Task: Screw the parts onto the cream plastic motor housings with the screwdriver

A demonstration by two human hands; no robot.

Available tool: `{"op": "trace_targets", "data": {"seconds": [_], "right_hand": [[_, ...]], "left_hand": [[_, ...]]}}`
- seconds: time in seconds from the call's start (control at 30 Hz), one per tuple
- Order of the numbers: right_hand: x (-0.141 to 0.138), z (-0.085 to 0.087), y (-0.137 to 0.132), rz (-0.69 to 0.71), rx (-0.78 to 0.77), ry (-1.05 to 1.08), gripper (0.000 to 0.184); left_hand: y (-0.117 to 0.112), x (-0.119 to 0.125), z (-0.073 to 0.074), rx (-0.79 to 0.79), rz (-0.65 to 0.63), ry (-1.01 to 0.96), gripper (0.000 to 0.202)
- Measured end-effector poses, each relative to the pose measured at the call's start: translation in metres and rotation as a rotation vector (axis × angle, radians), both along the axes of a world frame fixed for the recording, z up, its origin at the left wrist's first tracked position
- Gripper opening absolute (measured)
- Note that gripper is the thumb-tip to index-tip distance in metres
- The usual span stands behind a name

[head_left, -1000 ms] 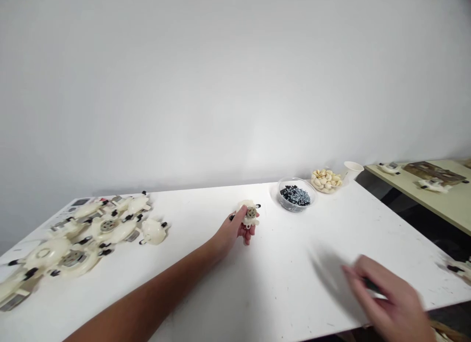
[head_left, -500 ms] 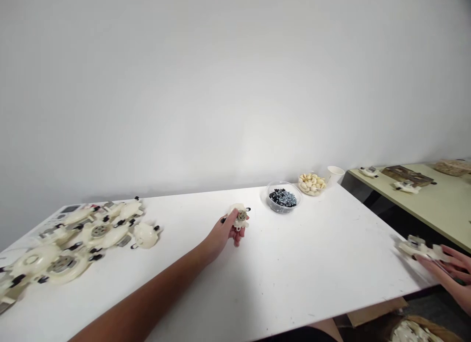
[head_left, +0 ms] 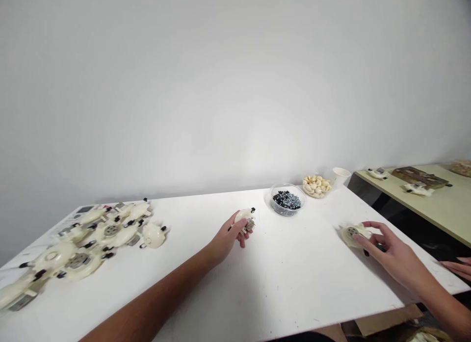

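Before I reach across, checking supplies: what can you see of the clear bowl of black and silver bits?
The round clear plastic bowl stands upright on the white table, near its far edge. Inside lies a heap of small black and silvery pieces, too small to name exactly. No lid shows and no hand touches it; a dish of pale pieces stands close by on its right.
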State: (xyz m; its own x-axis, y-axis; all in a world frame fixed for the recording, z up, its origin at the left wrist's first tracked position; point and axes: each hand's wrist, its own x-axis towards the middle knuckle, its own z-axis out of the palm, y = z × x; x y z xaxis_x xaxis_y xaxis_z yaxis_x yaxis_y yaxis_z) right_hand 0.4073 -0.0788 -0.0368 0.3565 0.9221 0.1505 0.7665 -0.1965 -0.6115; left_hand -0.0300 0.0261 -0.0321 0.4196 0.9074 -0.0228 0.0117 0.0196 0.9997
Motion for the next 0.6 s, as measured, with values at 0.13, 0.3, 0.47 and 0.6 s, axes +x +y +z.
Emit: {"op": "trace_targets", "data": {"seconds": [0.13, 0.3, 0.47, 0.6], "right_hand": [[-0.039, -0.007, 0.011, 0.142, 0.021, -0.072, 0.064], [-0.075, -0.01, 0.005, 0.216, 0.023, -0.112, 0.062], [-0.079, -0.017, 0.002, 0.245, -0.009, -0.155, 0.06], [-0.075, -0.023, 0.007, 0.226, -0.04, -0.16, 0.063]], "left_hand": [[-0.013, -0.012, 0.03, 0.106, 0.022, 0.15, 0.037], [-0.049, -0.059, 0.082, 0.278, 0.078, 0.455, 0.038], [-0.097, -0.147, 0.082, 0.463, 0.408, 0.918, 0.048], [-0.123, -0.226, 0.073, 0.457, 0.729, 1.116, 0.051]]}}
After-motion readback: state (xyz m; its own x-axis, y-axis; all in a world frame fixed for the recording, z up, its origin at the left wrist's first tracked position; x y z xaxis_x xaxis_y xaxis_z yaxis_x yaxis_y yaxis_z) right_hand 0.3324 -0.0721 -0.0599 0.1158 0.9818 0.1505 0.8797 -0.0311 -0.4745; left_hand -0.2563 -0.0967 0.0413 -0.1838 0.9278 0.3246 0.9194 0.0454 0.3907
